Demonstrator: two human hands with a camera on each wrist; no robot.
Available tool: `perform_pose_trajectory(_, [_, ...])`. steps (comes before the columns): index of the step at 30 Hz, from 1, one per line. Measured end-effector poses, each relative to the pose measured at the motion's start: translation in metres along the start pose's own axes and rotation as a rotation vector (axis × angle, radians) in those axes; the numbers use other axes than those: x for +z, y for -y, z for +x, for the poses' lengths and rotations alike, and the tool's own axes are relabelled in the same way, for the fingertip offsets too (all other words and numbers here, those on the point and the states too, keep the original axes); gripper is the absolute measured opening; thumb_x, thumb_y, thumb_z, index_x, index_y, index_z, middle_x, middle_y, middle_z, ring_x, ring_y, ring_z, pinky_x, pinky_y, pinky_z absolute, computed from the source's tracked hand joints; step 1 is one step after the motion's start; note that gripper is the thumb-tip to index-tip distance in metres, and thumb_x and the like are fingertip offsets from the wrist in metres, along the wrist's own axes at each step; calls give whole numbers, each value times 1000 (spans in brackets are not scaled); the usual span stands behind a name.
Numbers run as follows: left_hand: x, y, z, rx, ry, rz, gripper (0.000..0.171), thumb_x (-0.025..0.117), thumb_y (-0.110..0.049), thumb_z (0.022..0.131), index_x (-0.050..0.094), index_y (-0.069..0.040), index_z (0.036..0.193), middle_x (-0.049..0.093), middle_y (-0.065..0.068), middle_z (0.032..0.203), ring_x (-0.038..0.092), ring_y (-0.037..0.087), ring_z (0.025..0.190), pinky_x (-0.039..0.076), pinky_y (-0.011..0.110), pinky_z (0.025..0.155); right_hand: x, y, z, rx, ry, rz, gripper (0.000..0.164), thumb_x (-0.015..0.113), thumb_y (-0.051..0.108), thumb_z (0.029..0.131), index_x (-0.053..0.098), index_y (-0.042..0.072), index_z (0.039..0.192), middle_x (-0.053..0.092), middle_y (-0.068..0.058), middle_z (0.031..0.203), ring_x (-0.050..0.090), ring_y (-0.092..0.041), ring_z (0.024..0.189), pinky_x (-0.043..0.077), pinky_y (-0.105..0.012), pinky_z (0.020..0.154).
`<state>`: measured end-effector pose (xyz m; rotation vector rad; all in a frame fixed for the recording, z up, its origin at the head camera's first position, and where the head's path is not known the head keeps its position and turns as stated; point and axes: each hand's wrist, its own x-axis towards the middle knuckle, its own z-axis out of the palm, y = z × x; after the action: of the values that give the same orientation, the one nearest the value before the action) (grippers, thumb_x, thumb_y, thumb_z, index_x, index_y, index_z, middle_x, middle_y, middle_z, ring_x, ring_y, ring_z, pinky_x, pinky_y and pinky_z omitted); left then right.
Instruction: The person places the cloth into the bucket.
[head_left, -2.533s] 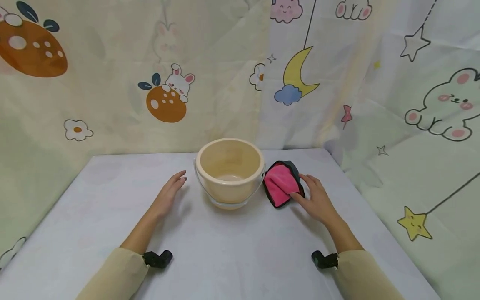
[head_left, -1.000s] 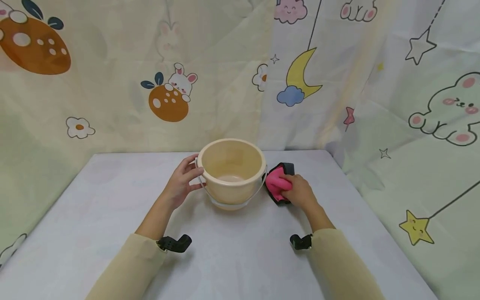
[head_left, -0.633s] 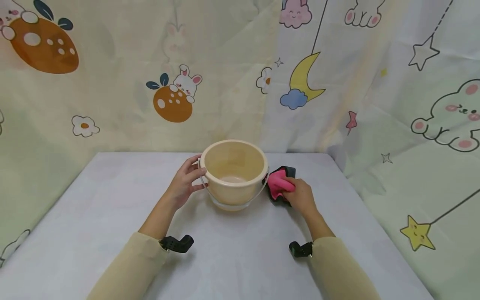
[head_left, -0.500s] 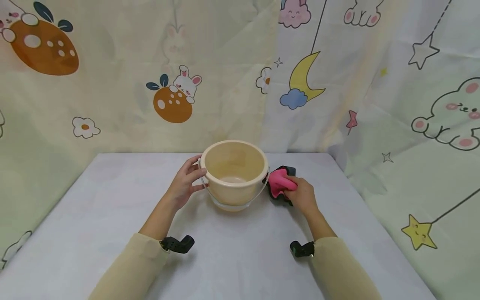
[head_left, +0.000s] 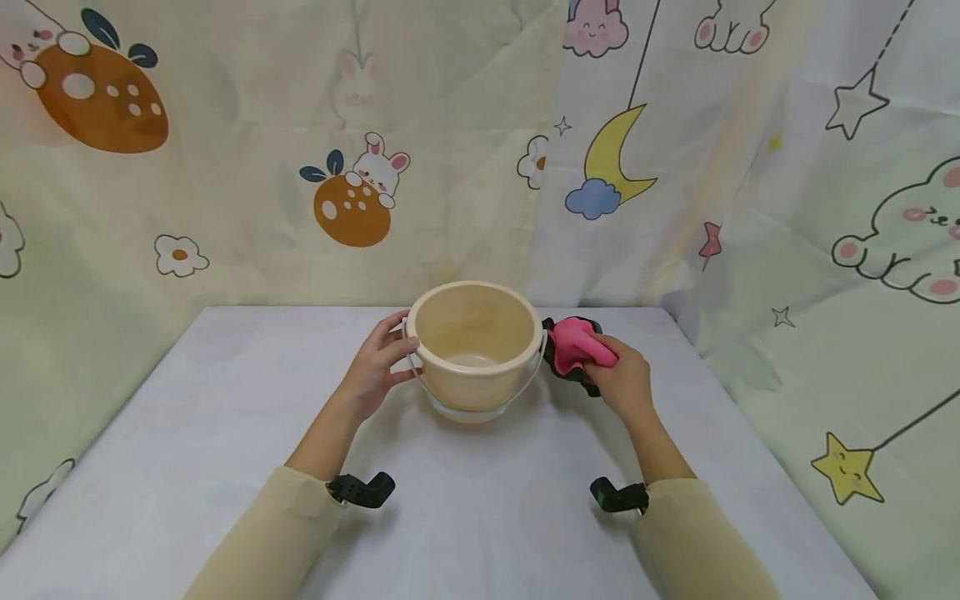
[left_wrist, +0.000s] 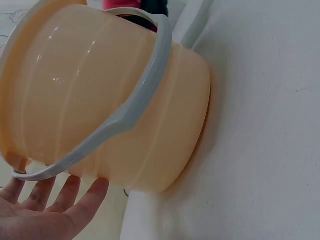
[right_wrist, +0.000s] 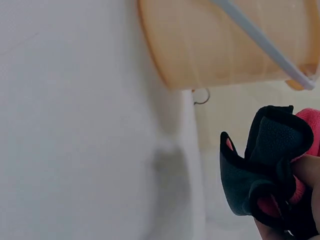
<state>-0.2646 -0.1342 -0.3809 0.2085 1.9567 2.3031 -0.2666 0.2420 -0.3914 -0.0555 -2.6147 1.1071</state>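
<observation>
A cream plastic bucket (head_left: 472, 379) stands upright on the white table, its pale grey handle (left_wrist: 145, 82) hanging down at the front. My left hand (head_left: 375, 367) rests against the bucket's left side, with the thumb at the rim; in the left wrist view, fairly straight fingers (left_wrist: 90, 200) touch the wall. To the right of the bucket, my right hand (head_left: 622, 379) pinches a bunched cloth (head_left: 576, 343), pink on one face and dark grey on the other, with black edging. The right wrist view has the cloth (right_wrist: 272, 145) lifted off the table, apart from its shadow.
The white table (head_left: 480, 533) stretches in front of the bucket and to both sides. Behind it hangs a curtain (head_left: 465, 150) printed with cartoon figures. Dark wrist cameras (head_left: 363, 490) sit at the cuffs of beige sleeves (head_left: 270, 533).
My left hand has come in to touch the bucket. My right hand has taken hold of the cloth, bunched it and raised it off the table. The bucket stays in place.
</observation>
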Motion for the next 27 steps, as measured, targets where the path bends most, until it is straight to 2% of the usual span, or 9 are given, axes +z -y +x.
perform_pose_trajectory(6, [1,1,3,-2,-14,-2,65,57,-15,99,33,-15,160,46,13,138,53,14,112,57,44,92,-13,20,2,10,-70,108,47,70,12,92,65,10,139,69,-20,132,64,-37,112,53,-33,81])
perform_pose_trajectory(11, [2,0,4,-16,-28,2,65,57,-15,99,34,-16,160,47,11,137,54,14,113,57,41,91,-21,37,3,5,-105,180,44,69,15,94,67,13,138,70,-17,130,66,-34,108,52,-21,74])
perform_pose_trajectory(19, [4,-1,2,-30,-30,-2,65,55,-15,98,34,-16,160,46,13,136,57,14,108,57,41,91,-27,61,3,-60,-105,220,45,69,15,94,66,13,139,69,-17,131,66,-34,105,52,-17,73])
perform_pose_trajectory(27, [3,-1,1,-30,-22,6,65,55,-16,99,32,-17,161,47,11,138,56,15,111,56,44,95,-30,75,4,-83,-107,265,45,70,14,94,66,13,139,69,-17,130,66,-34,103,53,-15,71])
